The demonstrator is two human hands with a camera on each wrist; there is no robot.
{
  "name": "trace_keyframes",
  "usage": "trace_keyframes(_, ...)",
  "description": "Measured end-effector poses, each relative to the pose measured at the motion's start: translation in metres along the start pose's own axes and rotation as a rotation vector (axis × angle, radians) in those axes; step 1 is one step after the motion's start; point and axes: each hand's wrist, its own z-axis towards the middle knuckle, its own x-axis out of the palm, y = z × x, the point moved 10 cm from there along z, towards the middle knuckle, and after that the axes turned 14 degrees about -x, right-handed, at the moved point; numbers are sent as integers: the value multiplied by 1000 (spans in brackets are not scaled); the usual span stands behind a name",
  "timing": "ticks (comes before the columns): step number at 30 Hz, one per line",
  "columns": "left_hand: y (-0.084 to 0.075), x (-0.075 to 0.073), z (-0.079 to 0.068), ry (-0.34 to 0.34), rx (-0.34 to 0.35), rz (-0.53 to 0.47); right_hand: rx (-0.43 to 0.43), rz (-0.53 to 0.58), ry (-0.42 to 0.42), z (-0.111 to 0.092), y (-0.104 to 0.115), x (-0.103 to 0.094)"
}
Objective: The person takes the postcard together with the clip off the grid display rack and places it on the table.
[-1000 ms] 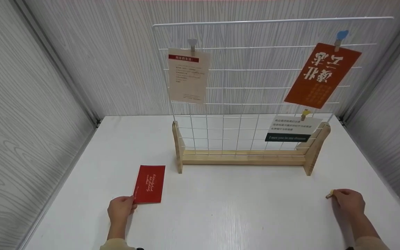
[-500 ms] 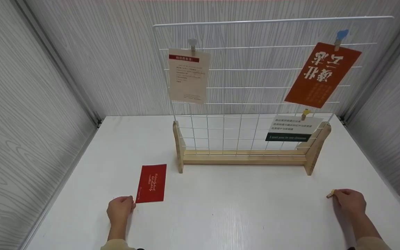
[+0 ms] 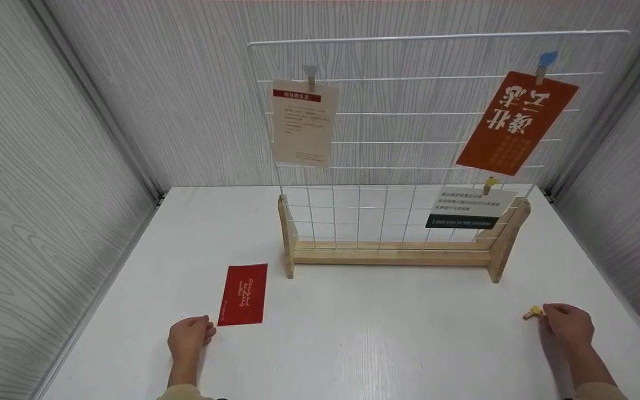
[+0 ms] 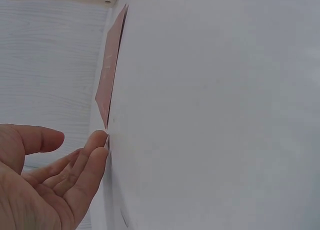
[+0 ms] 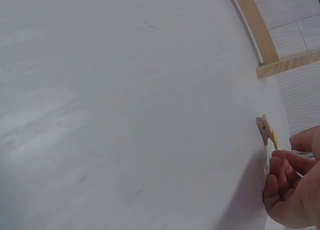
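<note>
A red card (image 3: 243, 294) with white script lies flat on the table left of the rack. Just off its near left corner is my left hand (image 3: 189, 336), thumb and fingers apart and holding nothing; the left wrist view shows that gap, with the card (image 4: 111, 64) beyond the fingertips. On the table at the right lies a small wooden clothespin (image 3: 533, 313) with a yellow top. My right hand (image 3: 570, 325) is right beside it, fingers loosely bent. In the right wrist view the thumb stands apart from the fingers, and the clothespin (image 5: 265, 129) is outside them.
A white wire grid (image 3: 386, 114) stands in a wooden base (image 3: 392, 257) at the back. Pinned to it are a cream card (image 3: 303, 130), an orange card (image 3: 517, 123) hanging tilted, and a white and green card (image 3: 467, 208). Wood-grain walls enclose the table.
The left hand has let go of the red card, which shifted slightly right, and drawn back a little. The right hand has released the clothespin and moved slightly right.
</note>
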Motion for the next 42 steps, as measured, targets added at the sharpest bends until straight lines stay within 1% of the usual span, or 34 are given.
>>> trace_keyframes(3, 0, 2, 2, 36, -18, -7, 3, 20, -23, -1, 1, -6)
trace_keyframes(8, -1, 4, 3, 96, -37, 11, 22, 55, -48, 1, 3, -15)
trace_keyframes(9, -2, 3, 3, 99, -35, 15, 29, 63, -53, 1, 3, -16)
trace_keyframes(10, -3, 4, 2, 126, -33, 7, 37, 72, -60, 2, 3, -18)
trace_keyframes(13, -6, 3, 5, 140, -12, -5, 51, 108, -95, 5, 2, -24)
trace_keyframes(15, -10, 4, 8, 145, 11, -17, 41, 125, -108, 7, 4, -27)
trace_keyframes(18, -17, 4, 17, 133, 44, -27, 24, 143, -123, 11, 9, -35)
trace_keyframes(22, -26, 7, 29, 144, 55, -44, 25, 136, -124, 14, 22, -44)
trace_keyframes(26, -33, 11, 39, 132, 67, -36, 13, 129, -125, 18, 37, -52)
trace_keyframes(29, -39, 15, 45, 122, 87, -31, -14, 128, -127, 20, 48, -59)
trace_keyframes(32, -45, 19, 51, 123, 105, -35, -39, 157, -139, 21, 58, -67)
trace_keyframes(34, -50, 21, 53, 119, 113, -24, -70, 174, -159, 22, 66, -73)
trace_keyframes(35, -52, 22, 54, 136, 114, -27, -80, 177, -177, 23, 70, -76)
trace_keyframes(36, -54, 23, 56, 133, 120, -24, -90, 179, -193, 23, 73, -79)
trace_keyframes(40, -62, 24, 63, 124, 143, -34, -123, 145, -265, 23, 87, -93)
trace_keyframes(41, -64, 25, 66, 120, 151, -37, -123, 142, -281, 23, 89, -96)
trace_keyframes(42, -66, 25, 69, 100, 163, -38, -132, 136, -282, 23, 92, -98)
